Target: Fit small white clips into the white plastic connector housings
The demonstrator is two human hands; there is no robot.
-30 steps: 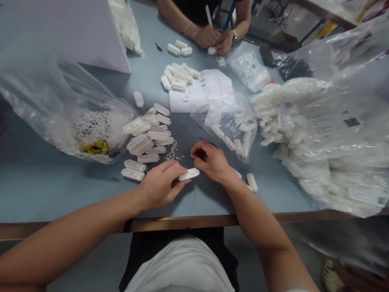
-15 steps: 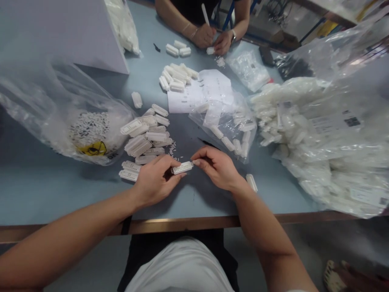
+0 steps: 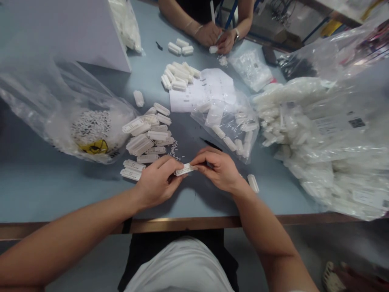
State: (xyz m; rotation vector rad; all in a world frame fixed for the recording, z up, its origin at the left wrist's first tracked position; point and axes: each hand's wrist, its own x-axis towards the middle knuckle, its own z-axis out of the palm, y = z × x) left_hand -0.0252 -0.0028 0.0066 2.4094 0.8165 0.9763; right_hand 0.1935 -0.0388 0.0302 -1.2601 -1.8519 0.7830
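At the bench's (image 3: 75,194) near side, the left hand (image 3: 158,178) has its fingers clamped on the left end of a white connector (image 3: 184,169), held above the bench. The right hand's (image 3: 217,168) fingers are pinched together against the connector's right end; whether a pin sits between them cannot be told. To the right of the connector, past the right wrist, lies a block (image 3: 253,183). Just beyond the connector and to its left are loose pins (image 3: 174,151) and a heap (image 3: 140,144) of similar connectors; farther left, a clear bag (image 3: 91,123) holds many pins. Beyond the connector to the right lie a dark tool (image 3: 212,143) and a bag of blocks (image 3: 225,121), with big bags (image 3: 322,150) farther right. Well beyond the connector come a paper (image 3: 185,99), piled blocks (image 3: 179,75) and a co-worker's hands (image 3: 209,34), with a white pen (image 3: 212,12).
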